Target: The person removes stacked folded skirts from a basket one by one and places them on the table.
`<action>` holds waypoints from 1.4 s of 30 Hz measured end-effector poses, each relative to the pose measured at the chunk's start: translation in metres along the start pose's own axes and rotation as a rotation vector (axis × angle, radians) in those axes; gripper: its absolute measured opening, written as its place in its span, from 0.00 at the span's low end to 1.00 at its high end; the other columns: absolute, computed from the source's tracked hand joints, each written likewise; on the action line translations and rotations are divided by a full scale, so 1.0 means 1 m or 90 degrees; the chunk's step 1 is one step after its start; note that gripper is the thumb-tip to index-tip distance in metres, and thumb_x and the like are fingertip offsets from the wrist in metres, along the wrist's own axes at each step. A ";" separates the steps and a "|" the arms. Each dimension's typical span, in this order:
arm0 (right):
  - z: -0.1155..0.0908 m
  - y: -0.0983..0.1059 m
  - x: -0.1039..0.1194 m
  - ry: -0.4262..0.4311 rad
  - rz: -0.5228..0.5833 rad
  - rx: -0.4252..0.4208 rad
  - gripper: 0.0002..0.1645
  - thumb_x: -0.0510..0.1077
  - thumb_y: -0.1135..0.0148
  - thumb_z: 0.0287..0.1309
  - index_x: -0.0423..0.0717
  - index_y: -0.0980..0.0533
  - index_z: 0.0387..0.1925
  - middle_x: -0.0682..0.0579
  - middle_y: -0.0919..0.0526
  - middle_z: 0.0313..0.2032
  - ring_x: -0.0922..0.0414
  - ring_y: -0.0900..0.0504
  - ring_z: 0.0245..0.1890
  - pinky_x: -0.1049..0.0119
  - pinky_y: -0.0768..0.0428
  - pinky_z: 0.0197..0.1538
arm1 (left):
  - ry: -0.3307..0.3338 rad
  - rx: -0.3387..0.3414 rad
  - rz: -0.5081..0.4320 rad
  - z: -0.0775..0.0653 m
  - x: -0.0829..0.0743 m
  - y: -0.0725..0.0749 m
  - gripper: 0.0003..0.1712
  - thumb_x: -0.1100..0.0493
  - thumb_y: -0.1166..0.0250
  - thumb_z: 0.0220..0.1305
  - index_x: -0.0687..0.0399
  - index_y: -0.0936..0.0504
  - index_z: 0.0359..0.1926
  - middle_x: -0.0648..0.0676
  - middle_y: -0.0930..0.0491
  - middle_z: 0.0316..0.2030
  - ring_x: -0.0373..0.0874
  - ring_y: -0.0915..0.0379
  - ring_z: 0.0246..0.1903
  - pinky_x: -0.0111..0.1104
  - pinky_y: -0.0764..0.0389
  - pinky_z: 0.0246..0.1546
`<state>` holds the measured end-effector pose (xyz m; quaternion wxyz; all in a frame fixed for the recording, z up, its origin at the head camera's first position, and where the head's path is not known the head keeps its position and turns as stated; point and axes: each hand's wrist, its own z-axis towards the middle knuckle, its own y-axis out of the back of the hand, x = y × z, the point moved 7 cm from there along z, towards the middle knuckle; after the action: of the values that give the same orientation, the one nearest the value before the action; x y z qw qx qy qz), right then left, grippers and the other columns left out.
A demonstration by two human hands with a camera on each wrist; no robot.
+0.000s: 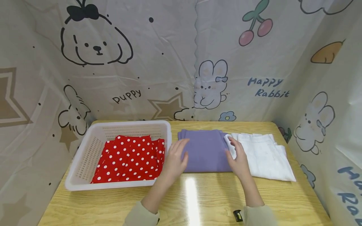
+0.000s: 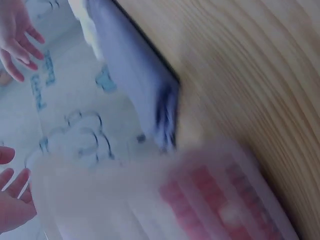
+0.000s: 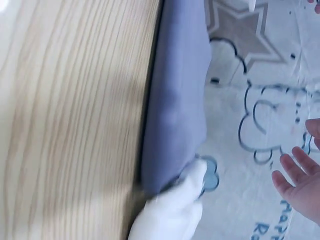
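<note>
A folded purple cloth (image 1: 205, 152) lies flat on the table between my two hands. My left hand (image 1: 176, 160) hovers near its left side and the basket's right rim, fingers spread and holding nothing. Over the right side, where purple and white meet, my right hand (image 1: 238, 158) is held with loosely bent fingers, also holding nothing. The folded white cloth (image 1: 267, 158) lies to the right, its left edge against the purple one. In the right wrist view the purple cloth (image 3: 177, 95) shows its thick folded edge, and the right hand (image 3: 302, 182) is apart from it.
A white plastic basket (image 1: 113, 186) at the left holds a folded red cloth (image 1: 130, 160) with white dots. A small black object (image 1: 238, 215) is by the right sleeve. Printed curtains (image 1: 169, 62) enclose the back and sides of the wooden table (image 1: 209, 197).
</note>
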<state>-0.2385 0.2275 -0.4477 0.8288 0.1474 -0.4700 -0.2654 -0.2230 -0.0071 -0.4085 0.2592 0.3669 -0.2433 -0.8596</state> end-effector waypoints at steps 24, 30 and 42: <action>0.008 -0.154 0.105 0.040 0.038 0.193 0.34 0.40 0.42 0.55 0.44 0.40 0.64 0.42 0.33 0.58 0.46 0.32 0.58 0.51 0.32 0.58 | 0.255 0.023 0.233 -0.048 0.147 0.131 0.35 0.66 0.34 0.47 0.64 0.36 0.58 0.66 0.33 0.53 0.61 0.40 0.53 0.56 0.43 0.57; 0.010 -0.184 0.117 0.008 0.055 0.254 0.35 0.42 0.44 0.58 0.47 0.44 0.65 0.43 0.35 0.59 0.48 0.30 0.55 0.52 0.28 0.55 | 0.337 0.074 0.229 -0.064 0.179 0.145 0.38 0.65 0.35 0.49 0.65 0.40 0.61 0.68 0.36 0.54 0.63 0.41 0.53 0.60 0.39 0.54; 0.011 -0.227 0.132 -0.141 0.036 0.329 0.42 0.43 0.43 0.58 0.44 0.53 0.68 0.38 0.44 0.64 0.45 0.32 0.58 0.50 0.27 0.54 | 0.450 0.154 0.214 -0.090 0.227 0.158 0.44 0.62 0.35 0.51 0.64 0.48 0.66 0.71 0.43 0.59 0.68 0.47 0.56 0.64 0.38 0.51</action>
<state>-0.2613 -0.0340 -0.4623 0.7144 0.3106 -0.6139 -0.1276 -0.2477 -0.2869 -0.4822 0.4188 0.6227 -0.2950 -0.5915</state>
